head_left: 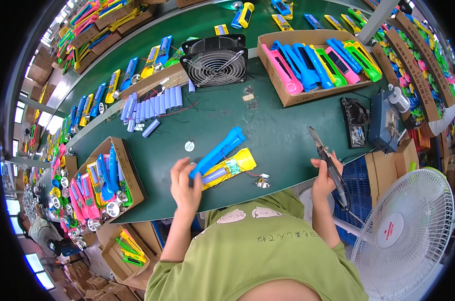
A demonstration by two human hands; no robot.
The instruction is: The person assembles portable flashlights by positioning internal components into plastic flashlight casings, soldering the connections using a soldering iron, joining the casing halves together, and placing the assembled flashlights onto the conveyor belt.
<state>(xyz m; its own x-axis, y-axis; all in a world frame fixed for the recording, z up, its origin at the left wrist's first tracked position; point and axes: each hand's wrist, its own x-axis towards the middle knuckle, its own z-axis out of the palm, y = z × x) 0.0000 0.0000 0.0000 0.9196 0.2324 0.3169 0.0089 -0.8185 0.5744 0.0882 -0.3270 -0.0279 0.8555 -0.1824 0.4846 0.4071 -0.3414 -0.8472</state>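
My left hand (186, 184) has its curled fingers at the near end of a blue plastic flashlight casing half (219, 151), gripping it. Beside that casing lies a yellow casing half (243, 160), open side up, holding a lilac battery cell (215, 174) and a small green circuit board (232, 167). A thin red wire runs from it to a silver reflector cup (262, 181) near the table's front edge. In my right hand (326, 176) is a soldering iron (330, 165), its tip pointing away from me over the green table, apart from the casings.
Several lilac cells (154, 105) lie behind, near a black fan (215, 62). Cardboard boxes of casings stand at the back right (287, 98) and left (132, 173). A blue soldering station (383, 123) sits right; a white fan (403, 236) stands below it. A conveyor (175, 30) runs behind.
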